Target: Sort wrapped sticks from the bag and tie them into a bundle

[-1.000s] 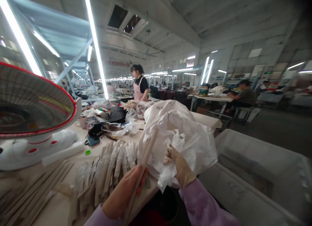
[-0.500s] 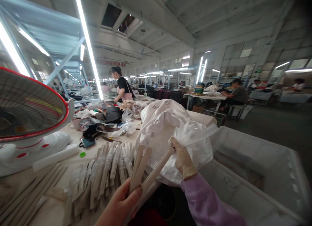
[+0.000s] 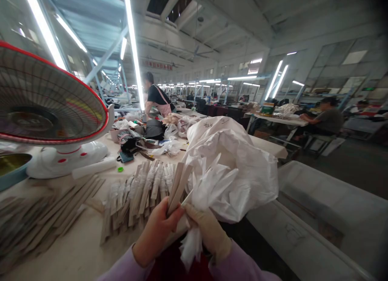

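Beige-topped work table fills the left and middle, cluttered at the far end. Translucent plastic bin stands on the right, beside the table. Big white sack, dark handwriting on top, slumps at the table's right edge, mouth open toward the wearer, just beyond both hands. Red-rimmed fan on white base, far left, well apart from the hands. Co-worker in black top and pink apron leans over the table's far side. Row of beige strip bundles, wrapped in clear film, lies just left of the left hand; loose flat strips spread further left, partly blurred. Left hand, bare, closed, pinches a few flat beige strips between thumb and fingers; they tilt up and slightly right, upper ends standing out above the hand, in front of the sack. Right hand, beige glove, closed round a bunch of thin white plastic strips, ends fanning out above and hanging below the fist. Hands meet at the fingertips, near the base of the held strips; cannot tell if the right fingers grip one too. Small green ring on the table, beyond the bundles.
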Demonstrator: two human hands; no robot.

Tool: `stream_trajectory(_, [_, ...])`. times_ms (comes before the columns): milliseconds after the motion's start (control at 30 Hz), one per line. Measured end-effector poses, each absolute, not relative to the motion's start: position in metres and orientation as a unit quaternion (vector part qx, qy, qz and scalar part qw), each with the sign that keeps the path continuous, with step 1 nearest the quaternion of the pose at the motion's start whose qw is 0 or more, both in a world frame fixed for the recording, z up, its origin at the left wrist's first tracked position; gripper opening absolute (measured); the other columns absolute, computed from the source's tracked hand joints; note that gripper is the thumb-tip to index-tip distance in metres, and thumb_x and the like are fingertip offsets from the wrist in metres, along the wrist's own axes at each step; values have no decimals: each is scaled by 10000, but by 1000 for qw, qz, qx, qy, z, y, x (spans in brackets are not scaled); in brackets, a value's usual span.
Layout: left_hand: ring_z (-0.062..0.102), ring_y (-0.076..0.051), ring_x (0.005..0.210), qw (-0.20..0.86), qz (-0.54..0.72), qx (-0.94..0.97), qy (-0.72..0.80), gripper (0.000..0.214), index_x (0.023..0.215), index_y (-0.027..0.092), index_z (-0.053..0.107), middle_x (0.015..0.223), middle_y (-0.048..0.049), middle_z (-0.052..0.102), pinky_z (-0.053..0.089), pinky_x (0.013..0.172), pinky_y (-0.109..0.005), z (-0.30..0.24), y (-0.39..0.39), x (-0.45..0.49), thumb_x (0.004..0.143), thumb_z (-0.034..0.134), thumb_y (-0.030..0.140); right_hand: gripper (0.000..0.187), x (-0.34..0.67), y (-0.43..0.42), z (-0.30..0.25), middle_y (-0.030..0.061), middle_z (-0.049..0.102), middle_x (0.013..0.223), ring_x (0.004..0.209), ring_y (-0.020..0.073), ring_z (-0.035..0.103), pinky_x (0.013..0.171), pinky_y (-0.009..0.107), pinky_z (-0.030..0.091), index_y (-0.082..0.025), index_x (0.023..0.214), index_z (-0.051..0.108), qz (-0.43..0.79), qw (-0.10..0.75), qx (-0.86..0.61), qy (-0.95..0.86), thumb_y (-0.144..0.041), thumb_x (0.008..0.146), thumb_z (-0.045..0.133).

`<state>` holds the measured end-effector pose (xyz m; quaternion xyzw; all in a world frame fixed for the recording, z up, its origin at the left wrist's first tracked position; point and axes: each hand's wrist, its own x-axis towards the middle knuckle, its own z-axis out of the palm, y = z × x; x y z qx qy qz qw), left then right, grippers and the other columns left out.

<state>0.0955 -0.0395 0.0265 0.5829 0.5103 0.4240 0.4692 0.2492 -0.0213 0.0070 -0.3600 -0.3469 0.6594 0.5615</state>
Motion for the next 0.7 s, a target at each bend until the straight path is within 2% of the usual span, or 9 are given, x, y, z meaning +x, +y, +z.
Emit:
stream_trajectory(167, [338, -54, 385, 462, 412, 576, 534, 286, 696, 175, 466, 489, 85, 378, 286, 384, -184, 17, -47, 93, 693, 600, 428, 325, 252, -8, 16, -112, 337, 397, 342, 32, 295, 366, 186, 323, -179, 622, 531, 677, 662, -296, -126, -429, 616, 739])
stream_trajectory(267, [346, -61, 402, 435, 438, 571, 541, 286, 679, 181, 447, 509, 75, 388, 295, 393, -190, 11, -44, 102, 704, 582, 431, 323, 228, -18, 9, -48, 553, 556, 444, 83, 472, 415, 221, 395, -179, 750, 585, 685, 646, -319, -104, -373, 574, 774])
stream_trajectory(333, [356, -65, 417, 418, 440, 584, 540, 271, 685, 181, 445, 532, 67, 400, 307, 406, -196, 8, -44, 105, 732, 548, 427, 347, 219, -27, 3, -13, 613, 657, 503, 102, 521, 428, 224, 404, -168, 833, 605, 700, 631, -309, -131, -342, 585, 772])
stream_trajectory(400, [363, -69, 430, 407, 423, 605, 538, 256, 700, 179, 454, 548, 63, 401, 313, 420, -199, 7, -45, 103, 759, 518, 420, 310, 224, -28, 3, -37, 575, 575, 451, 85, 484, 410, 216, 388, -169, 785, 601, 710, 623, -300, -132, -364, 603, 760])
stream_trajectory(500, [373, -75, 455, 400, 398, 625, 539, 237, 705, 180, 461, 558, 61, 400, 319, 442, -201, 8, -49, 98, 767, 515, 402, 331, 240, -17, 10, -103, 363, 387, 340, 45, 338, 374, 197, 346, -189, 598, 505, 702, 650, -274, -92, -428, 622, 732])
stream_trajectory(700, [363, -82, 476, 361, 437, 597, 568, 231, 677, 187, 441, 563, 52, 414, 301, 456, -206, 10, -47, 95, 765, 509, 389, 351, 232, -18, 8, -92, 377, 432, 382, 41, 376, 381, 175, 342, -174, 580, 477, 729, 609, -290, -114, -375, 596, 764])
